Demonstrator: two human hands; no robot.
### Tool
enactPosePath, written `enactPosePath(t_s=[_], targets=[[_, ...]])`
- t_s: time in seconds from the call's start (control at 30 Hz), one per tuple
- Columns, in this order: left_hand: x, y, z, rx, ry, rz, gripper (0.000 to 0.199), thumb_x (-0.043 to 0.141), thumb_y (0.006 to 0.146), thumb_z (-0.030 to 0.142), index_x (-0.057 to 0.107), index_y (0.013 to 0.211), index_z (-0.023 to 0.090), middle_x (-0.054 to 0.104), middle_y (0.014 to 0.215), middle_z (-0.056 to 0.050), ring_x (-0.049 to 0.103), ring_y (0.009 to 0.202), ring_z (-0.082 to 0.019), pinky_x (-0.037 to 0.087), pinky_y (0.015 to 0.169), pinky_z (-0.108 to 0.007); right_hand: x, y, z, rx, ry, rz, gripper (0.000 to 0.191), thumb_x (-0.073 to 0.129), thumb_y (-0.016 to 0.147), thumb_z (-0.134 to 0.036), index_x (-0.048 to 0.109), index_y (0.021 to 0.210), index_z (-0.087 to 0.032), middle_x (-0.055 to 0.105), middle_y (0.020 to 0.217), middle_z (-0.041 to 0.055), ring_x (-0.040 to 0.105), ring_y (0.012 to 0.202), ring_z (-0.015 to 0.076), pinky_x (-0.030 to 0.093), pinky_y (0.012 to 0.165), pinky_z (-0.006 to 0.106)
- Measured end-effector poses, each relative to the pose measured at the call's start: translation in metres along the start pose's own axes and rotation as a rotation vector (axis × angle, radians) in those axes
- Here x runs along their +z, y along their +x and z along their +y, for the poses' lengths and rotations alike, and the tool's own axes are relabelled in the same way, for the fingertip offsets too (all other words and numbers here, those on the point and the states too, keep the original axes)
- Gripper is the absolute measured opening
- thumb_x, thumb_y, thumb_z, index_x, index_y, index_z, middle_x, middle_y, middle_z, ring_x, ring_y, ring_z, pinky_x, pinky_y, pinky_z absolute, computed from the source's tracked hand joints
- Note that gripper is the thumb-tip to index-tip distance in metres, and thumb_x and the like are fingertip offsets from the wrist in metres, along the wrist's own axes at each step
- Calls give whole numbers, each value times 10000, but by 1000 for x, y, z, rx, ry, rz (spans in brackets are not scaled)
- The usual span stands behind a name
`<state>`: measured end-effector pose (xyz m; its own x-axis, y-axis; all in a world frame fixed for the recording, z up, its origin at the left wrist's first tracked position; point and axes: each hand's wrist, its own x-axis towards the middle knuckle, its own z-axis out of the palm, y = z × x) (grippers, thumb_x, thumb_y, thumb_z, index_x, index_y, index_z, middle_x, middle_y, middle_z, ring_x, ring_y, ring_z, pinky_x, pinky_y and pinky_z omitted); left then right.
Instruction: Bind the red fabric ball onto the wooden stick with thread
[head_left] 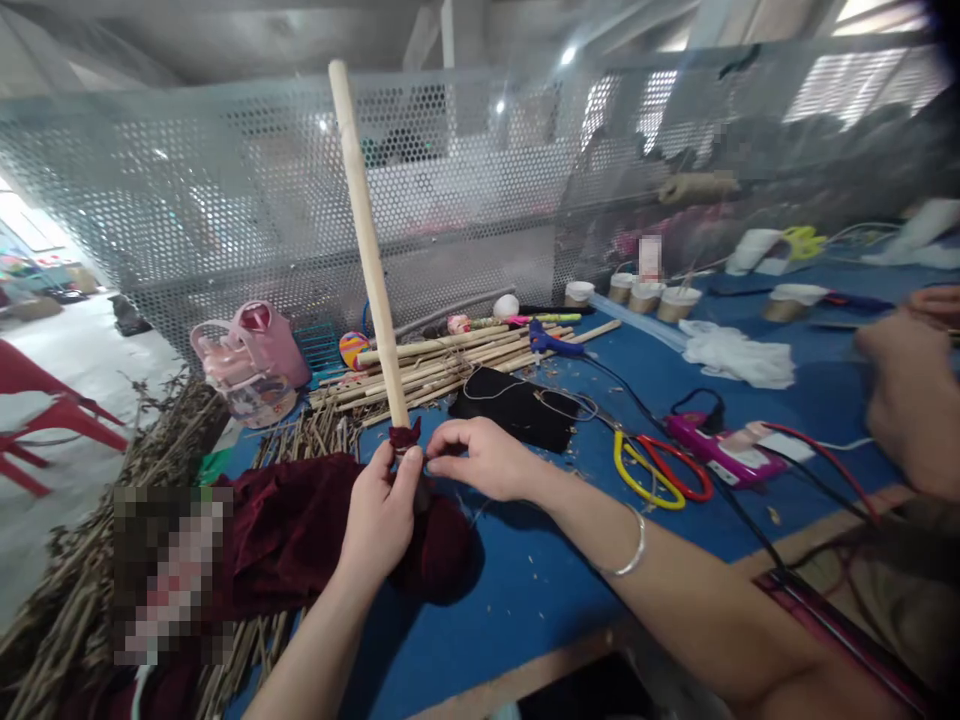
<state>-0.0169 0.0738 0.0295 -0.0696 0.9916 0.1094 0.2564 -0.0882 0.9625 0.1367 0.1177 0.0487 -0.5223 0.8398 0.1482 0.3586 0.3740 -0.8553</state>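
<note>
A long pale wooden stick stands nearly upright, its lower end wrapped in dark red cloth tied with thin cord. My left hand is closed round the wrapped end, thumb and fingers pressed on the cloth. Below it a round dark red bundle rests on the blue table. My right hand, with a bangle on its wrist, is just right of the stick, fingertips pinched together; a thin strand trails beneath it, and what the pinch holds is too small to make out. More dark red cloth lies left.
Dry stalks line the left edge. Behind are wooden sticks, a pink jug, a blue glue gun and black cloth. Right lie yellow-and-red-handled scissors and a magenta power strip. Another person's hands are far right.
</note>
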Motion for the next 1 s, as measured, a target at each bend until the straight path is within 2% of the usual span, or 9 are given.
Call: enactPosePath(t_s=[0.1,0.2,0.3,0.37,0.47,0.6,0.7,0.87,1.0], targets=[[1,-2,-1,1,-39,-18,299,498,821,476,516,839,178,507,617,43,436,509,-91,347,493,-197,1,0,0,26,194,35,111,487,812,-233,548,758,-157,570,681,-9,512,644,99,414,659,229],[0,-2,-3,7,-30,-3,290,519,810,470,499,804,181,521,602,43,466,522,-98,367,504,-201,2,-2,-4,104,411,-12,92,417,819,-201,473,753,-169,436,563,-54,381,478,65,346,516,198],[-2,-3,-8,20,-26,1,287,527,810,463,497,809,177,549,627,29,506,564,-110,398,538,-212,0,-2,-9,111,395,-80,120,470,781,-203,471,672,-156,361,523,-65,282,460,55,253,470,195],[-3,-4,-11,34,-42,-18,280,526,815,452,500,828,174,551,647,27,497,566,-105,398,536,-211,-1,-1,-8,70,336,-121,195,531,775,-278,489,640,-144,403,542,-50,318,503,61,264,493,202],[-3,-5,-14,42,-87,-32,262,580,792,405,516,891,172,550,695,33,489,582,-90,405,548,-199,-3,1,-3,28,288,-140,245,572,770,-367,530,697,-136,446,577,-42,345,530,66,290,518,208],[-2,-4,-14,28,-241,23,372,684,714,322,469,987,191,579,758,41,539,613,-81,432,562,-185,-2,5,4,-20,182,-113,180,541,801,-308,576,794,-132,471,609,-38,367,551,67,312,542,202],[-3,-2,-12,7,-283,46,344,703,697,307,464,909,180,595,715,42,553,567,-73,437,534,-176,0,8,10,-52,132,-92,165,535,806,-280,597,797,-127,508,646,-23,415,601,76,345,594,206],[-5,-2,-11,-14,-315,47,333,730,674,291,469,849,179,630,696,35,606,591,-87,464,544,-177,2,13,20,-81,267,-150,153,554,794,-258,595,781,-111,532,671,-21,440,623,72,370,639,211],[-8,-2,-12,-16,-364,-21,336,741,668,270,469,844,178,640,695,30,620,587,-100,471,535,-189,6,15,22,-56,402,-135,134,591,765,-246,566,770,-115,555,681,-21,474,622,71,401,655,216]])
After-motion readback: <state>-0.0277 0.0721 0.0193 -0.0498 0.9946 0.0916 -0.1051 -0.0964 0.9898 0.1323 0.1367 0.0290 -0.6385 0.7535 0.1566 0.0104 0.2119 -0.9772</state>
